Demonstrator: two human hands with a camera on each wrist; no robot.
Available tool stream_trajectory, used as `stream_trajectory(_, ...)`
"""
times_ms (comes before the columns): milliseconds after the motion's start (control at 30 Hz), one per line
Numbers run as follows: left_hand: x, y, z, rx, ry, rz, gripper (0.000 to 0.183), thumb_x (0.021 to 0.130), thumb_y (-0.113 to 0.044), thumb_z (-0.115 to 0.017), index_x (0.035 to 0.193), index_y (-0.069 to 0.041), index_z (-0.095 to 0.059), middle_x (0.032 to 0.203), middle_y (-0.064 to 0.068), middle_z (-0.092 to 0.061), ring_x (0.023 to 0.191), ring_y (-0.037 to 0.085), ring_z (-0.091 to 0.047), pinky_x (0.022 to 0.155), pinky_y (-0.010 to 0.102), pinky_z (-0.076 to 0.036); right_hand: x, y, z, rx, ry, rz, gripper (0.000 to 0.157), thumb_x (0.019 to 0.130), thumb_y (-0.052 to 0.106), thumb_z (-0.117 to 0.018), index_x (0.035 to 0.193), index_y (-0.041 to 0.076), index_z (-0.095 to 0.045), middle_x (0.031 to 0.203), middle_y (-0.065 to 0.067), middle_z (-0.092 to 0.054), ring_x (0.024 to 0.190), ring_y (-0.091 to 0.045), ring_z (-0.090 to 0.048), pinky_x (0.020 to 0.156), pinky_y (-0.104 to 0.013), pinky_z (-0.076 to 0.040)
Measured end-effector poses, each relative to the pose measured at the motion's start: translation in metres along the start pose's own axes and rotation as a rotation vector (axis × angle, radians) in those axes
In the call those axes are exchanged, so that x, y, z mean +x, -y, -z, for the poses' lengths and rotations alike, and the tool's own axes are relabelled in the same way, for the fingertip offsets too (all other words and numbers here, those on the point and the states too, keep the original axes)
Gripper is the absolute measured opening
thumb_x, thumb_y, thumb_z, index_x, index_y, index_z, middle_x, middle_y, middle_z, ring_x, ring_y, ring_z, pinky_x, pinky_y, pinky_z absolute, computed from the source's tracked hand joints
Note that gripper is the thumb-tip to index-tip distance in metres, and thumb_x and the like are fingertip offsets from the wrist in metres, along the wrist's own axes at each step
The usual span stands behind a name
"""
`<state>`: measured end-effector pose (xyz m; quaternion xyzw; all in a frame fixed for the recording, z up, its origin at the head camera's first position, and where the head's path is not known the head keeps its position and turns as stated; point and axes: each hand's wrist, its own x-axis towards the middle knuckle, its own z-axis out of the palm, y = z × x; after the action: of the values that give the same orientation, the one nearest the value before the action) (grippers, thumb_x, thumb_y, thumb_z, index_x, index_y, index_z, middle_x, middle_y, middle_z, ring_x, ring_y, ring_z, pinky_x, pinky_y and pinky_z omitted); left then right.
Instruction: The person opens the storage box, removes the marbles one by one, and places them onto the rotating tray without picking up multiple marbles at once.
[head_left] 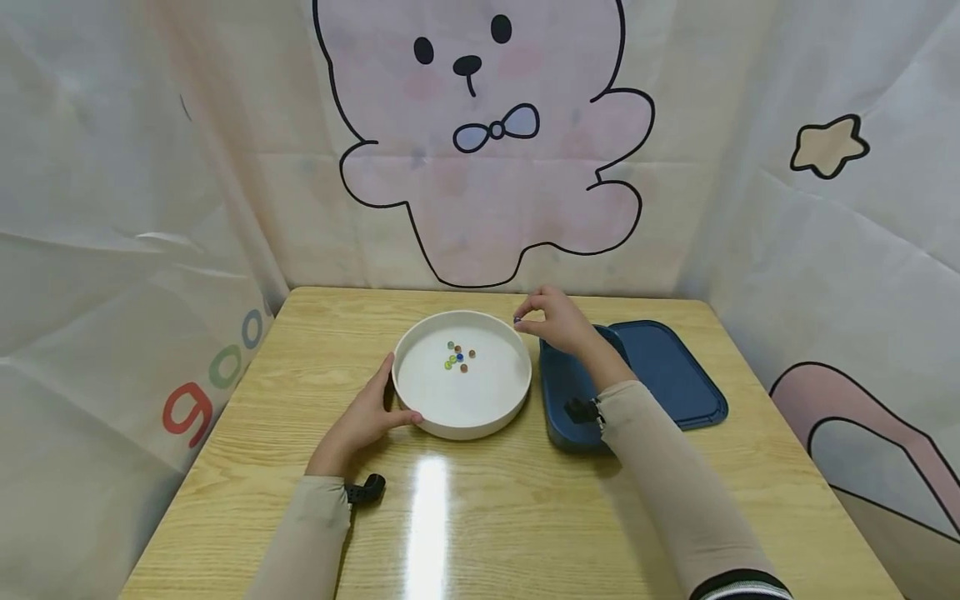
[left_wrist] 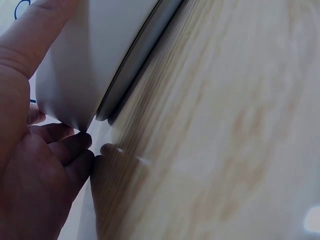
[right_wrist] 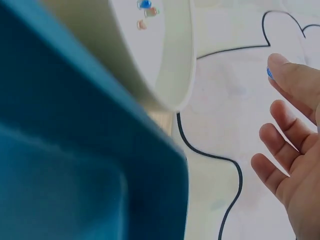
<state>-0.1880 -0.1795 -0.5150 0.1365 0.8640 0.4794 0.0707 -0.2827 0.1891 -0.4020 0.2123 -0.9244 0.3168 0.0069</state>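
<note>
Between the thumb and index finger of my right hand (head_left: 561,321) is a small blue marble (right_wrist: 270,73), held above the table near the far right rim of a round white dish (head_left: 480,404). The other right fingers are spread and loosely bent in the right wrist view. My left hand (head_left: 363,415) grips the dish at its near left side, thumb on the front wall and fingers around the left. Several small marbles (head_left: 460,357), blue, orange, yellow and pale green, lie in a cluster near the middle of the dish.
A dark blue rectangular box (head_left: 558,392) stands right of the dish, beneath my right forearm, its inside partly hidden by it. Its flat blue lid (head_left: 678,379) lies to the right. Printed curtains (head_left: 487,208) enclose the wooden table (head_left: 337,333) at the back and sides.
</note>
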Motion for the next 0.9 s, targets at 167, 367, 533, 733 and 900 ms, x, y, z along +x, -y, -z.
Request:
stream_trajectory(167, 0.001, 0.000, -0.001, 0.003, -0.010, -0.005, 0.137, 0.072, -0.053, -0.088, 0.166, -0.018, 0.005, 0.173, 0.008, -0.003, 0.159, 0.032, -0.006, 0.126, 0.059, -0.012, 0.009, 0.008, -0.012, 0.018, 0.018, 0.014, 0.015, 0.093, 0.024, -0.079, 0.106, 0.017, -0.078, 0.113, -0.012, -0.059, 0.106, -0.031, -0.053, 0.090, -0.046, -0.046)
stream_trajectory(367, 0.001, 0.001, -0.001, -0.001, -0.010, -0.001, 0.139, 0.071, -0.055, -0.088, 0.166, -0.018, 0.005, 0.173, 0.008, -0.003, 0.159, 0.032, -0.006, 0.126, 0.058, -0.013, 0.019, 0.017, -0.028, 0.079, 0.031, 0.003, 0.018, 0.092, 0.023, -0.080, 0.109, 0.016, -0.079, 0.111, -0.007, -0.060, 0.103, -0.028, -0.051, 0.090, -0.043, -0.045)
stream_trajectory(533, 0.000, 0.002, -0.001, 0.001, -0.003, 0.008, 0.138, 0.071, -0.055, -0.088, 0.166, -0.021, 0.007, 0.173, 0.006, -0.003, 0.159, 0.030, -0.006, 0.126, 0.056, -0.013, 0.026, 0.024, -0.045, 0.155, 0.053, -0.008, 0.022, 0.092, 0.023, -0.080, 0.111, 0.013, -0.079, 0.108, -0.007, -0.059, 0.095, -0.024, -0.047, 0.079, -0.039, -0.042)
stream_trajectory(733, 0.001, 0.003, -0.002, 0.013, -0.001, 0.020, 0.138, 0.072, -0.056, -0.087, 0.166, -0.017, 0.006, 0.173, 0.006, -0.002, 0.159, 0.030, -0.006, 0.126, 0.056, -0.014, 0.029, 0.033, -0.059, 0.176, 0.078, -0.020, 0.021, 0.092, 0.022, -0.080, 0.110, 0.013, -0.079, 0.110, -0.007, -0.058, 0.096, -0.023, -0.047, 0.079, -0.038, -0.042)
stream_trajectory(900, 0.002, 0.005, -0.001, 0.015, -0.008, 0.021, 0.137, 0.072, -0.058, -0.087, 0.166, -0.019, 0.005, 0.173, 0.005, -0.003, 0.159, 0.029, -0.006, 0.127, 0.056, -0.014, 0.028, 0.040, -0.063, 0.184, 0.083, -0.002, 0.019, 0.092, 0.020, -0.080, 0.110, 0.016, -0.079, 0.112, -0.007, -0.058, 0.100, -0.026, -0.051, 0.085, -0.041, -0.046)
